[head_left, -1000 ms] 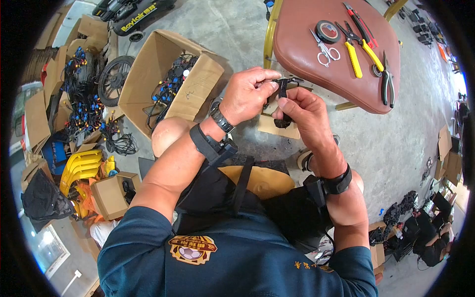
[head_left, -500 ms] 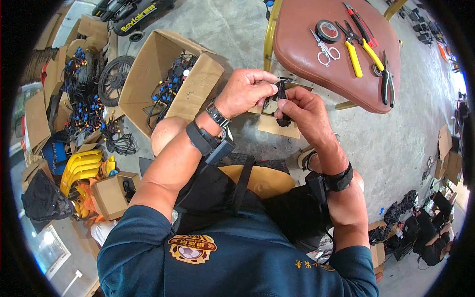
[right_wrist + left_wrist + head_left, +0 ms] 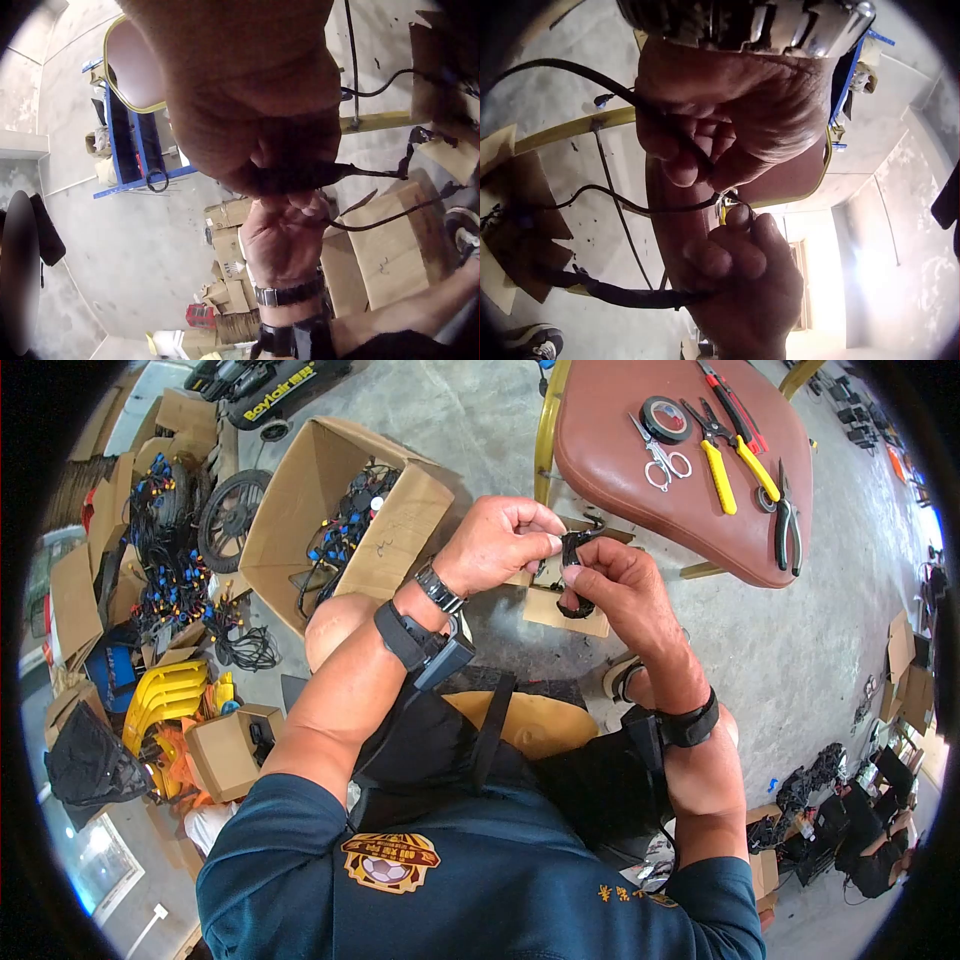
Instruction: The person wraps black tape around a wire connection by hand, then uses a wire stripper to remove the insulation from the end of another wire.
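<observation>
In the head view my left hand (image 3: 500, 550) pinches the black cable (image 3: 572, 550) between thumb and index finger. My right hand (image 3: 625, 590) grips a thicker, wrapped part of it just to the right, fingers curled. The left wrist view has a black cable (image 3: 592, 73) running into the left hand (image 3: 727, 112), and the taped bundle (image 3: 630, 295) leaving the right hand (image 3: 742, 285). Both hands' fingertips nearly meet there at a thin wire joint. From the right wrist, the dark bundle (image 3: 300, 178) lies under the curled fingers; its inner end is hidden.
A brown chair seat (image 3: 690, 470) ahead bears scissors (image 3: 660, 465), a tape roll (image 3: 664, 420), yellow-handled pliers (image 3: 718, 478) and other tools. An open carton (image 3: 400, 530) with cables stands at the left, beside a wheel (image 3: 232, 520). Another carton (image 3: 565, 615) lies beneath the hands.
The black cable between the hands has shifted and turned, its upper end now pointing up and right. The left wrist has turned a little since the earliest frame; both hands keep hold.
</observation>
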{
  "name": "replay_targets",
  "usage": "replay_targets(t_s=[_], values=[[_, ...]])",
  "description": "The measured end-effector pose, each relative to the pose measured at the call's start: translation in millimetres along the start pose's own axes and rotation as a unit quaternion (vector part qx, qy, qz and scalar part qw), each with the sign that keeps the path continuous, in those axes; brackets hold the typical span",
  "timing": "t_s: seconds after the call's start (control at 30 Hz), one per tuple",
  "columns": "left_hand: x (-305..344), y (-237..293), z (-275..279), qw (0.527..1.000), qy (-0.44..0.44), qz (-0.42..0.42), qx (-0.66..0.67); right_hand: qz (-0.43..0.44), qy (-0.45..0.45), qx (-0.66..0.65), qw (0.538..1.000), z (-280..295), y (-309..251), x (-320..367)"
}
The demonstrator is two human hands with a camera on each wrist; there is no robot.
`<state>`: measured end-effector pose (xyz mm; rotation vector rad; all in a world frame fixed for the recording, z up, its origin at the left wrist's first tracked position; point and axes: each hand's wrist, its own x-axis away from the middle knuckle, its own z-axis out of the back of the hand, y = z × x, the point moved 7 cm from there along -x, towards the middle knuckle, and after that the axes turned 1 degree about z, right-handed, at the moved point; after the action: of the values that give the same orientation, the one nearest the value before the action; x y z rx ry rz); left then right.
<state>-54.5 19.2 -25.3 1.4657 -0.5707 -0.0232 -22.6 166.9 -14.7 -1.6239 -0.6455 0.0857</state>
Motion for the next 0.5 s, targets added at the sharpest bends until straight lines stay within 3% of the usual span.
replay_targets(t_s=[0.23,0.33,0.43,0.5], values=[[1.8,4.4,3.6,0.999,0.026,-0.012,-0.032,-0.016,0.001,0.051,0.999,1.8,1.8,1.9],[3.5,7.1,4.8,0.997,0.03,-0.023,-0.068,-0.01,-0.029,0.239,0.97,6.3,5.7,0.6],[3.6,6.2,5.6,0.998,0.027,-0.023,-0.044,0.058,0.048,0.348,0.934,13.8,-10.1,5.6],[4.1,7.7,6.2,0.998,0.026,-0.034,-0.049,0.056,0.079,0.319,0.943,24.5,-13.9,6.7]])
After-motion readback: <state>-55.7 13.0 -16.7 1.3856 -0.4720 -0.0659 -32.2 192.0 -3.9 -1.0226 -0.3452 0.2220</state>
